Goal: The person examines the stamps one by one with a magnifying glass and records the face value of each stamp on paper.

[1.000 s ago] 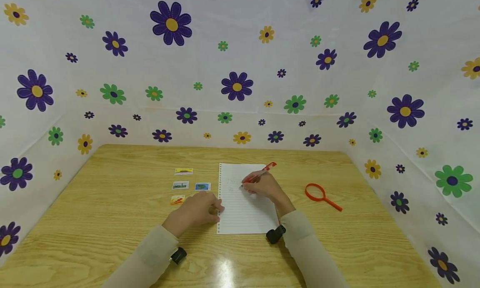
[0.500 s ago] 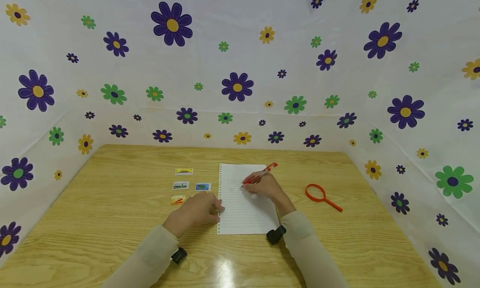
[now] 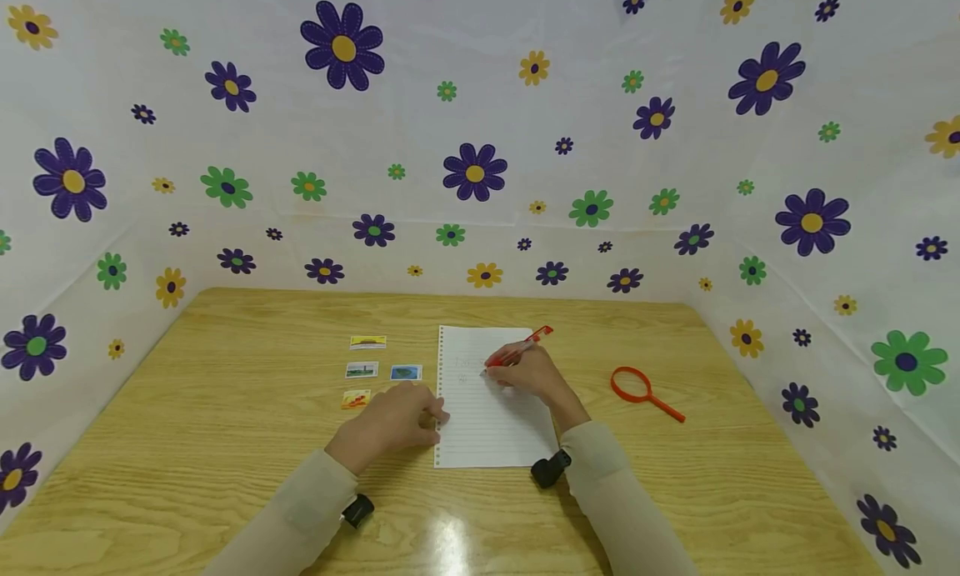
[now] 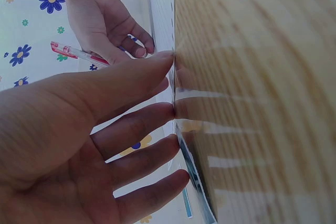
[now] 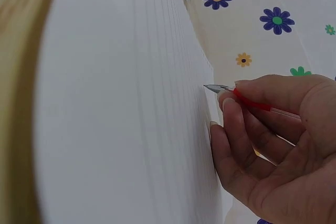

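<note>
A red gel pen (image 3: 504,358) is pinched in my right hand (image 3: 528,371), its metal tip at the upper part of a lined sheet of paper (image 3: 491,430). In the right wrist view the pen (image 5: 252,100) slants with its point at the page, and the curled lower fingers lean on the sheet. Faint handwriting (image 3: 463,379) shows left of the tip, too small to read. My left hand (image 3: 393,418) rests at the sheet's punched left edge. Seen from the left wrist, its fingers are spread and relaxed, with the fingertips (image 4: 167,108) down on the surface.
Several small picture stamps lie left of the paper: a yellow one (image 3: 368,343), a landscape one (image 3: 362,370), a blue one (image 3: 406,373) and a yellow-red one (image 3: 356,399) beside my left hand. A red magnifying glass (image 3: 647,393) lies to the right on the wooden table (image 3: 225,409).
Both hands stay nearly in place. The pen tip shifts only very slightly at the same spot on the page; the stamps and magnifying glass have not moved.
</note>
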`<state>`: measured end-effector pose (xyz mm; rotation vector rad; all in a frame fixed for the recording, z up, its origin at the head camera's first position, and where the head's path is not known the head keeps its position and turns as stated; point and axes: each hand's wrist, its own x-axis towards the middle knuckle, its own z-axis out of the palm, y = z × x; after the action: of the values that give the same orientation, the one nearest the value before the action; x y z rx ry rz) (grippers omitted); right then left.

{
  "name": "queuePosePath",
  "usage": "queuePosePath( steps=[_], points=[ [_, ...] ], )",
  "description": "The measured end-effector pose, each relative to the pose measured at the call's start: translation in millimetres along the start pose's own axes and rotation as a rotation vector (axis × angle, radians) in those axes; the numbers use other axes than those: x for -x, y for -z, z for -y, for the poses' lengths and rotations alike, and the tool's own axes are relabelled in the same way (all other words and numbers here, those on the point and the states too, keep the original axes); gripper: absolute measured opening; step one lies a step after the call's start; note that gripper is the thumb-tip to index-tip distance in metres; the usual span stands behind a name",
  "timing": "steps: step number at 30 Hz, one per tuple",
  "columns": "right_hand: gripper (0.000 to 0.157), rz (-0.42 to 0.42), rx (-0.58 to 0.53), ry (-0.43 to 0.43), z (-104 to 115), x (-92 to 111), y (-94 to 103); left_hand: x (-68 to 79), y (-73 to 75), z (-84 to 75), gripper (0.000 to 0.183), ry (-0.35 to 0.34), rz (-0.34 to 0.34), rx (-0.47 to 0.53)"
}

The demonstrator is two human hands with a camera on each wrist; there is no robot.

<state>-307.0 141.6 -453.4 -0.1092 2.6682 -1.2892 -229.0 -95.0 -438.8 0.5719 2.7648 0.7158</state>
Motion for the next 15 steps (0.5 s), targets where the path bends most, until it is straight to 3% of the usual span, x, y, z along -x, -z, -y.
queuePosePath(
  steps=[8, 15],
  points=[
    [0.011, 0.057, 0.019, 0.019, 0.4, 0.5, 5.1, -1.7, -0.5, 1.5, 0.027, -0.001, 0.006, 0.003],
    [0.011, 0.053, 0.023, 0.002, -0.4, 0.1, 7.5, -2.8, -1.2, 1.7, 0.026, 0.004, 0.013, 0.004]
  ],
)
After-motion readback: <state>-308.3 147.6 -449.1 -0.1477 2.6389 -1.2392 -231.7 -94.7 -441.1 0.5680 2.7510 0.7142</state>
